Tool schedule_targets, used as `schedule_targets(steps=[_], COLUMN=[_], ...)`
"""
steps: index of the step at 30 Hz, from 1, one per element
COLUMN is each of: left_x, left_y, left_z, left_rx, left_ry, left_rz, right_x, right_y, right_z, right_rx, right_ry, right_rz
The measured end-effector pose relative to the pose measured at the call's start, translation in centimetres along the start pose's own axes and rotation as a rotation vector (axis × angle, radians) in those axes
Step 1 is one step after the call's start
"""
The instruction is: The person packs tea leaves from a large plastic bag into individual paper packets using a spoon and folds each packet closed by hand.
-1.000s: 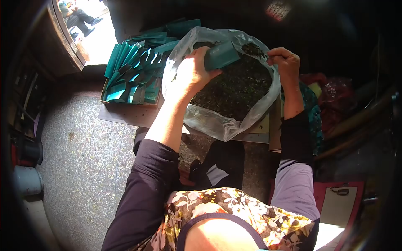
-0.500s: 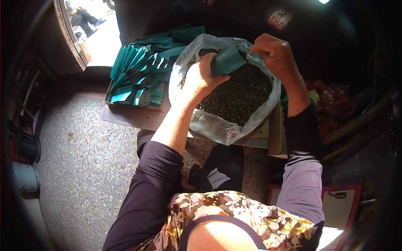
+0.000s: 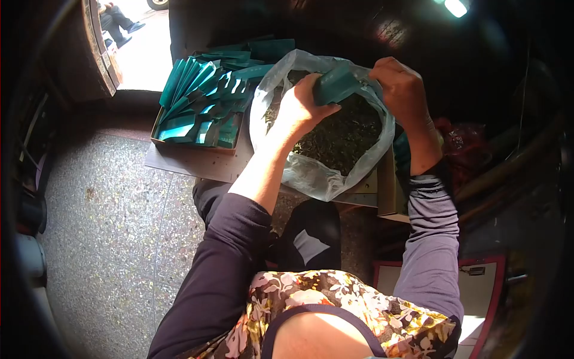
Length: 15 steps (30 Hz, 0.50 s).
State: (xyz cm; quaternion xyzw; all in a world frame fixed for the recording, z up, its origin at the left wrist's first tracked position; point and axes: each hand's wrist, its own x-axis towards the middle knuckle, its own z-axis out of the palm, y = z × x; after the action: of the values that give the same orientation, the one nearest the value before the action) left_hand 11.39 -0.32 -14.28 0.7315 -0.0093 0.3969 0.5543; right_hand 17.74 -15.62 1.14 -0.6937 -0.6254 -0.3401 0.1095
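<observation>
Over the mouth of the clear plastic bag [image 3: 326, 182], I see the left hand [image 3: 301, 110] with its fingers wrapped around a teal packet [image 3: 336, 87], the thumb along the near side. The packet is tilted above the dark, leafy bits [image 3: 344, 143] in the bag, its right end towards the right hand [image 3: 399, 88]. That hand is at the bag's far right edge; its fingers look curled, but the tips are hidden from me, so I cannot tell whether they pinch anything or are loose.

To the left on the bench [image 3: 194, 164], a shallow cardboard box [image 3: 200, 148] is crammed with more teal packets [image 3: 194, 90], some fanned up above its wall. A second box [image 3: 390, 194] sits to the right of the bag.

From my end, the packet worries me most: squeezed too hard, its thin walls could crease and pinch its end narrow. Tilted further, it could spill anything inside. The bag's rim is limp, so a forearm dragging on it could fold it inwards or scatter leafy bits onto the bench.
</observation>
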Motion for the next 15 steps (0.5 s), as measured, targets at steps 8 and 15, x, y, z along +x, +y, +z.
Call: schedule_targets(steps=[8, 15], left_x=[-0.6, -0.7], left_y=[-0.3, -1.0], left_z=[0.6, 0.0], left_rx=[-0.031, 0.050], left_ry=[0.044, 0.084], left_rz=[0.043, 0.009], right_x=[-2.5, -13.6], right_y=[0.1, 2.1], right_z=[-1.1, 8.7], right_rx=[-0.065, -0.198], right_ry=[0.167, -0.367], right_rz=[0.250, 0.371])
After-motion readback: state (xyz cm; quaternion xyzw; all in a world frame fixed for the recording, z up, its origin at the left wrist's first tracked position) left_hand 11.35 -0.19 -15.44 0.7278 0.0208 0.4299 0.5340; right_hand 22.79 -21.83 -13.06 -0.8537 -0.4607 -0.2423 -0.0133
